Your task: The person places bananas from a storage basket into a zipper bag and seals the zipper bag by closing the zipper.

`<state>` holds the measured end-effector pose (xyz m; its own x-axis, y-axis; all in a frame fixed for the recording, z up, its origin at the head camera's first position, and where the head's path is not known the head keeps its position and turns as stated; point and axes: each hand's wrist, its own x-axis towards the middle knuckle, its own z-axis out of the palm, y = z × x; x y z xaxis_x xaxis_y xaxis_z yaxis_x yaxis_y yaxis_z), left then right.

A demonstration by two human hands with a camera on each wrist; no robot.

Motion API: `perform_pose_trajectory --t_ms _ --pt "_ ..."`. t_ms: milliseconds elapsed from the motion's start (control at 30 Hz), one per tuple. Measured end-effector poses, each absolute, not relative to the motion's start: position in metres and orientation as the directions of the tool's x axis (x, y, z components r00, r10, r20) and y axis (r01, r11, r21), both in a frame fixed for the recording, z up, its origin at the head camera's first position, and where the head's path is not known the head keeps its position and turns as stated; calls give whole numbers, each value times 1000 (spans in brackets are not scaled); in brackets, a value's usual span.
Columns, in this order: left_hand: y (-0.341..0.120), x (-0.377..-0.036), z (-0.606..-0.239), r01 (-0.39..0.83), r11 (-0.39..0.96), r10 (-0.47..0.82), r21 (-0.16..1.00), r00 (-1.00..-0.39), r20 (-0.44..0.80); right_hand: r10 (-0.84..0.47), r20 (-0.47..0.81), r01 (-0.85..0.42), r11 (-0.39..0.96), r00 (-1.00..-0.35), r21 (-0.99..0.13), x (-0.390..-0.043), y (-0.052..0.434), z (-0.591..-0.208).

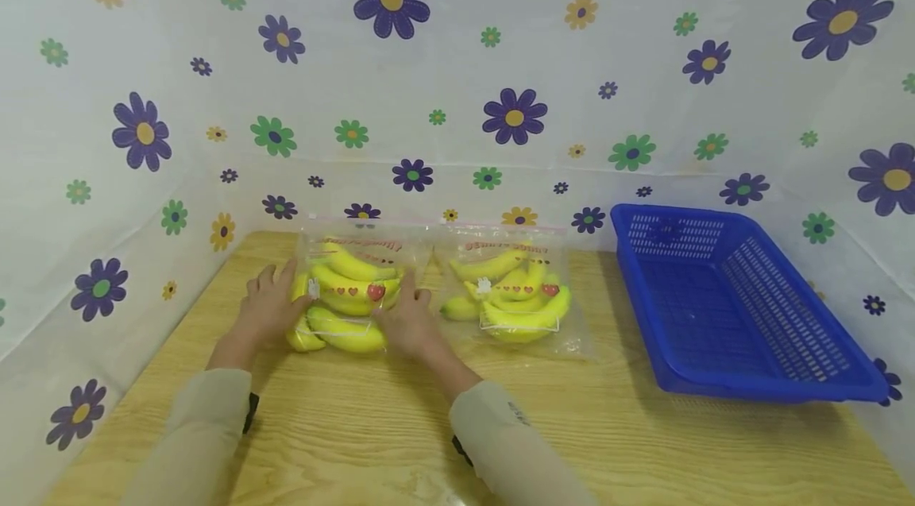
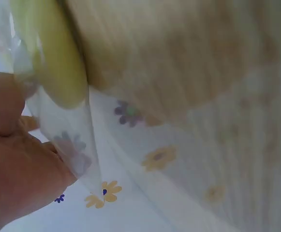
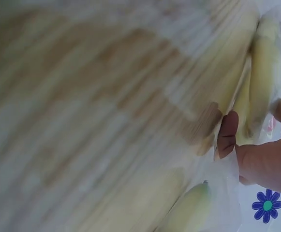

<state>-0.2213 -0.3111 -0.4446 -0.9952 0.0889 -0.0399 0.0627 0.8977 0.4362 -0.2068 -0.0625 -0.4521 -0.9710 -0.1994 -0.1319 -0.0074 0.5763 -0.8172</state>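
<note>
Two clear zip bags of yellow bananas lie side by side on the wooden table. My hands are at the left bag [image 1: 353, 284], one on either side. The left hand [image 1: 268, 303] touches its left edge, thumb on the plastic and fingers spread outward. Close by in the left wrist view, a banana [image 2: 58, 58] shows through the film. My right hand [image 1: 413, 321] grips the right edge between thumb and bent fingers; one fingertip [image 3: 228, 129] is low against the bag in the right wrist view. The right bag [image 1: 509, 295] lies just beyond that hand.
A blue plastic basket [image 1: 643, 315] with perforated sides stands at the right of the table [image 1: 343, 442]. White cloth with printed flowers [image 1: 457, 61] hangs behind and along both sides. Each bag has a pink zip strip along its far edge.
</note>
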Motion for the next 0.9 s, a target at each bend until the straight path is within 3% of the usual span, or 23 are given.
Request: perform_pose_trajectory --t_ms 267,433,900 --pt "-320 -219 -455 44 872 146 488 -974 -173 -235 -191 -43 729 -953 -683 -206 -68 -453" --pt "-326 -216 -456 -12 890 123 456 -957 -264 -226 -200 -72 814 -953 -577 -204 -73 -457" --pt "-327 -216 -455 -64 930 44 361 -959 -282 -233 -214 -156 933 -949 -324 -178 -69 -458"
